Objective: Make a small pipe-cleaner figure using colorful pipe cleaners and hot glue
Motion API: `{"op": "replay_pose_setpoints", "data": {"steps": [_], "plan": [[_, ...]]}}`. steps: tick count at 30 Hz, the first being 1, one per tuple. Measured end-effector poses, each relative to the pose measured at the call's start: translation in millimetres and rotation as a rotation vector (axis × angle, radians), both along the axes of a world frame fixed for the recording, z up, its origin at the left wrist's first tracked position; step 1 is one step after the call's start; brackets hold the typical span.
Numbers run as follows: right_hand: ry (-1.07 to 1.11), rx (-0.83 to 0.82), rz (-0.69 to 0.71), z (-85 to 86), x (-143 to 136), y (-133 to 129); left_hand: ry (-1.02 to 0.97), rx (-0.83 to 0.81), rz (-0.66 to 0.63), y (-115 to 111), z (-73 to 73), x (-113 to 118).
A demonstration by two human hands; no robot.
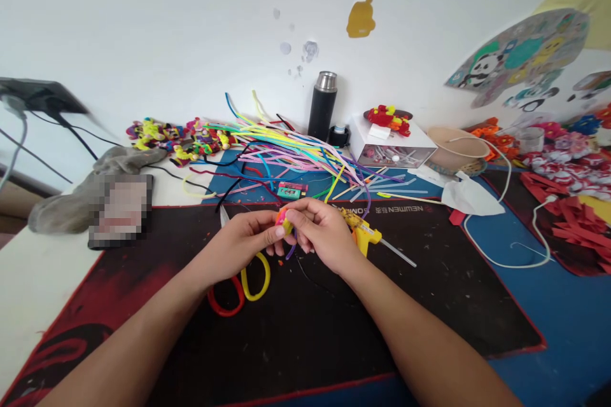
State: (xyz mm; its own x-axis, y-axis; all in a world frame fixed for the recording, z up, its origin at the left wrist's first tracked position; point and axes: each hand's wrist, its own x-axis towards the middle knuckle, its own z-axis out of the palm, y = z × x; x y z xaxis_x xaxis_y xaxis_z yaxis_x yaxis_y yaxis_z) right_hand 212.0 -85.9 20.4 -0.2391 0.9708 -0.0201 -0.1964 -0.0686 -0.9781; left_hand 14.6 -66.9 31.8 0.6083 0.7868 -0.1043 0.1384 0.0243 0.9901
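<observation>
Above the black desk mat (305,337), a small pink, orange and yellow pipe-cleaner piece (285,221) is pinched between both hands. My left hand (241,238) grips it from the left with thumb and fingers. From the other side my right hand (324,232) presses it with the thumb; fingers partly hide it. A purple stem (291,249) shows just below the fingers. Scissors with red and yellow handles (258,292) lie under my left hand, blades partly covered. Behind my right wrist rests a yellow glue gun (366,238) with a clear glue stick poking out.
Colourful pipe cleaners (296,149) are heaped behind the mat, with finished small figures (191,140) at their left. A black thermos (323,105), a white drawer box (394,146) and a basket (458,146) line the wall. A phone (121,210) lies left; a white cable (506,264) curls right.
</observation>
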Motion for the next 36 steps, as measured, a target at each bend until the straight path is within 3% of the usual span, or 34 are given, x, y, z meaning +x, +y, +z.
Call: {"op": "replay_pose_setpoints", "data": {"steps": [6, 11, 15, 23, 25, 27, 31, 32, 34, 36], "plan": [[0.133, -0.093, -0.109, 0.3, 4, 3, 0.248, 0.167, 0.057, 4, 1.7, -14], [0.198, -0.125, -0.117, -1.6, 5, 5, 0.544, 0.455, -0.137, 2, -2.2, -12], [0.214, -0.134, -0.101, 0.7, 5, 4, 0.59, 0.609, -0.257, -1, -5.7, -5], [0.192, -0.15, -0.085, 0.5, 5, 4, 0.576, 0.671, -0.312, -3, -18.2, -3], [0.191, -0.155, -0.083, -0.1, 5, 4, 0.562, 0.672, -0.252, 1, -21.3, -9], [0.186, -0.156, -0.083, -0.5, 6, 4, 0.534, 0.639, -0.109, 6, -20.2, -16], [0.179, -0.161, -0.079, -0.9, 5, 4, 0.338, 0.555, 0.475, 15, -6.1, -24], [0.179, -0.163, -0.079, -0.9, 5, 4, 0.301, 0.547, 0.572, 16, -1.9, -23], [0.173, -0.161, -0.081, -0.9, 5, 3, 0.239, 0.456, 0.601, 15, 5.1, -19], [0.159, -0.148, -0.09, -1.0, 5, 3, 0.12, 0.271, 0.497, 12, 8.3, -13]]}}
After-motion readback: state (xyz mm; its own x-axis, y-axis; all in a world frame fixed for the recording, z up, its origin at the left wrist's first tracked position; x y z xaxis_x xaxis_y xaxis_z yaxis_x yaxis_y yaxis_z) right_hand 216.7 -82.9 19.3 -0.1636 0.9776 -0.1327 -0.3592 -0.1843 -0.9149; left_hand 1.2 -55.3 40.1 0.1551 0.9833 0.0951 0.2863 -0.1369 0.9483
